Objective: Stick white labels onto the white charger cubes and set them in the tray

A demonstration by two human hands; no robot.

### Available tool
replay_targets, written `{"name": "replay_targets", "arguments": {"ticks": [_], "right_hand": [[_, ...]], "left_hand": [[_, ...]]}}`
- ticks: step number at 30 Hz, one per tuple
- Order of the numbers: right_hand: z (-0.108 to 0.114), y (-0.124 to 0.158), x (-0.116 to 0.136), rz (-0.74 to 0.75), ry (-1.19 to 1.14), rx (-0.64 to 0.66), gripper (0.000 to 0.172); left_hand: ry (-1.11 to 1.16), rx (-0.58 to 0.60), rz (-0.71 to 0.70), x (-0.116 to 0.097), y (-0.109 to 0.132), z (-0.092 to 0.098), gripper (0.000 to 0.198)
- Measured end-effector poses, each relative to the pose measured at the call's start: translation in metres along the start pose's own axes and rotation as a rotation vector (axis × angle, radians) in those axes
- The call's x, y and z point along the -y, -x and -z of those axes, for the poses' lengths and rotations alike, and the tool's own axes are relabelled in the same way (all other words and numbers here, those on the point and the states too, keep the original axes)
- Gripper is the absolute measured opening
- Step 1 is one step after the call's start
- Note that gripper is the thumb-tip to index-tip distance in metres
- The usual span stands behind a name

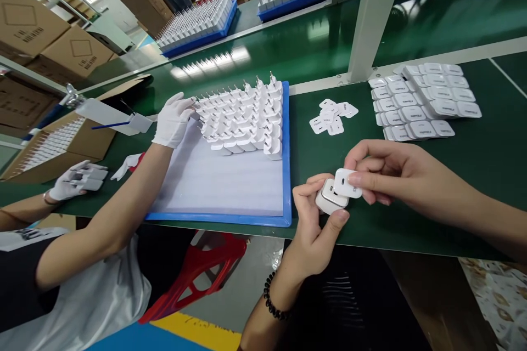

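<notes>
My left hand [315, 219] grips a white charger plug [328, 197] from below, over the front edge of the green bench. My right hand [381, 173] pinches a small white rounded label or cap [348, 184] against the charger's face. Both hands are closed on their items. A small heap of white labels [332, 116] lies on the green surface just beyond my hands.
A blue-rimmed tray [287, 175] holds several white chargers [247, 118]. A co-worker's gloved hand [173, 119] touches them; the other gloved hand [74, 180] holds chargers at left. Rows of white pieces [420, 101] lie at right. A grey post [370, 16] stands behind. Cardboard boxes stack at left.
</notes>
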State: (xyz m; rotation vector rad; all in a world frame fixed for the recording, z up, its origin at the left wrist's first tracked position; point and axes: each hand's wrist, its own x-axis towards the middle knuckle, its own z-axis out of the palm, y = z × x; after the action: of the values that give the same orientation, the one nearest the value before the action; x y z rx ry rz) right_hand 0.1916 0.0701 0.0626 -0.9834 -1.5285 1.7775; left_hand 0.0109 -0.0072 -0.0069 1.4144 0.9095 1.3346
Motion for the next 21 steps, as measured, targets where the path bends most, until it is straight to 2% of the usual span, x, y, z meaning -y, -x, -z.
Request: {"name": "replay_targets", "arguments": {"ticks": [5,12,17,21], "right_hand": [[-0.008,0.004,-0.001,-0.042,-0.007,0.025,0.03],[-0.013,0.005,-0.002,-0.043,-0.046,0.015,0.025],[-0.016,0.003,-0.002,0.002,0.003,0.001,0.026],[-0.016,0.001,-0.001,0.015,0.046,0.011,0.027]], "left_hand": [[-0.043,-0.006,-0.071,0.003,0.001,0.002,0.034],[-0.059,-0.034,-0.142,0.005,0.001,0.0,0.04],[-0.069,-0.118,-0.048,0.002,0.001,-0.001,0.053],[-0.105,-0.099,0.04,0.0,0.002,0.001,0.047]]}}
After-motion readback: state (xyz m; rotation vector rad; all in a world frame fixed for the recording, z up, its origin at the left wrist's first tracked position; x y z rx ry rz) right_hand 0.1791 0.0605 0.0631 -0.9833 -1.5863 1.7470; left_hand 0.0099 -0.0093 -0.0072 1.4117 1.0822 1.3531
